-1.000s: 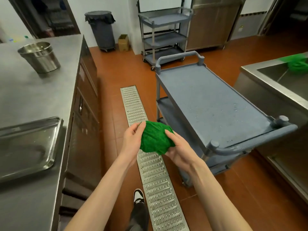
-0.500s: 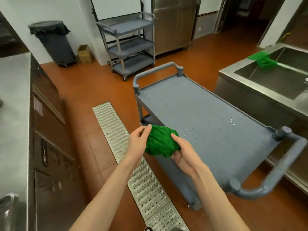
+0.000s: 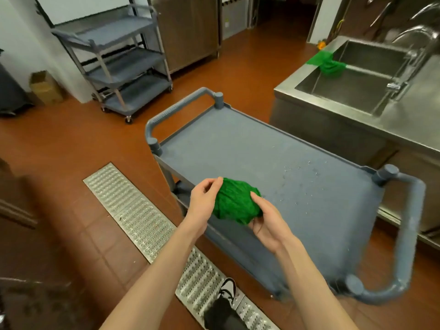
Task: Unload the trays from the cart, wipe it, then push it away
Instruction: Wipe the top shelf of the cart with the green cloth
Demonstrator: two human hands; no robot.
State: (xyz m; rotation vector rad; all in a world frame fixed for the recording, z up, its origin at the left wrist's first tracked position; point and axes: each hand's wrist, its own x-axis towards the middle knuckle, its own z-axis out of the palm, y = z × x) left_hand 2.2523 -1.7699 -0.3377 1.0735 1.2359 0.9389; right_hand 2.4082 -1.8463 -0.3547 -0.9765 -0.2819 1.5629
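Red-tiled kitchen floor (image 3: 71,144) with a perforated metal drain grate (image 3: 142,220). Grey plastic cart (image 3: 297,198), top shelf bare, water-flecked. Left hand (image 3: 204,198) and right hand (image 3: 266,222) both grip a bunched green cloth (image 3: 235,201) above the cart's near edge. Steel sink (image 3: 357,75) holds another green cloth (image 3: 331,65).

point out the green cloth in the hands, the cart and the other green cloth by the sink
green cloth (image 3: 235,201), head view, middle of the bunched wad
cart (image 3: 262,148), head view, bare top shelf
second green cloth (image 3: 329,66), head view, part draped over the sink rim
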